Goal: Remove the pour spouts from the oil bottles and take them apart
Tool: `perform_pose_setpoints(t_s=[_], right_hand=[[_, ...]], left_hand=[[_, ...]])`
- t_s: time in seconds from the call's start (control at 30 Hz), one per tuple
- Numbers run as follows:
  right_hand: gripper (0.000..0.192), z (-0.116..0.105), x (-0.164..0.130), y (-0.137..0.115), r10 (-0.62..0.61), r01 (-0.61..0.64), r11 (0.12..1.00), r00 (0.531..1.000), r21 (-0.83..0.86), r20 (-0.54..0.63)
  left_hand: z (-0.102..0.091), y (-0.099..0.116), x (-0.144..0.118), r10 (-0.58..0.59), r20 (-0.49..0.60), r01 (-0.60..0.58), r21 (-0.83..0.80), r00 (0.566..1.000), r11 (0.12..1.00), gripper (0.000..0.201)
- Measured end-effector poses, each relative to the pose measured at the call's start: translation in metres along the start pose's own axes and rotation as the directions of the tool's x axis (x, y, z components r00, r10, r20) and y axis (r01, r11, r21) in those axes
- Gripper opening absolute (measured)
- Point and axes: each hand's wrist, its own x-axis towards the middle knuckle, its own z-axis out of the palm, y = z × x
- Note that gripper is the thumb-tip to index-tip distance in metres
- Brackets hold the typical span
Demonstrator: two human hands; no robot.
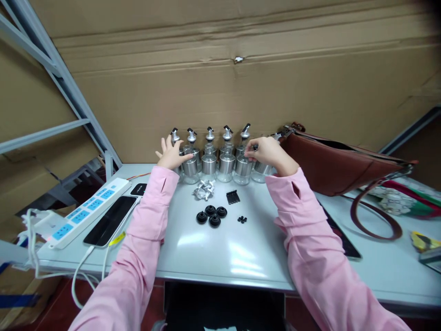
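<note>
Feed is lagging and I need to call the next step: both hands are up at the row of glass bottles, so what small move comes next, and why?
Probably close the right hand on the bottle it touches and draw it toward the table's front. The left hand rests open against the row's left end, steadying it, while the loose black caps and silver parts lie nearer the edge.

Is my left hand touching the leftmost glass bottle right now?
Touching. The head view shows the left hand with its palm and thumb resting against the leftmost glass bottle, fingers spread, no gap between them.
</note>
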Motion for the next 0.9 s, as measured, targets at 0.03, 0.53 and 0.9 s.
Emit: perform_pose_setpoints(t_s=[0.03,0.53,0.9], right_hand=[[0.004,0.002,0.0,0.001,0.003,-0.003,1.0,1.0,0.007,-0.011],[0.04,-0.051,-0.025,0.016,0.506,-0.107,0.709,0.765,0.696,-0.398],[0.051,-0.033,-0.028,0.046,0.47,-0.586,0.543,0.806,0.601,0.361]], left_hand=[[0.001,-0.001,0.001,0.003,0.001,-0.003,0.011,1.0,1.0,0.065],[-0.002,-0.041,0.017,-0.184,0.117,0.217,-0.624,0.976,0.751,0.082],[0.001,-0.049,0.014,-0.073,0.293,0.218,-0.502,0.953,0.837,0.035]])
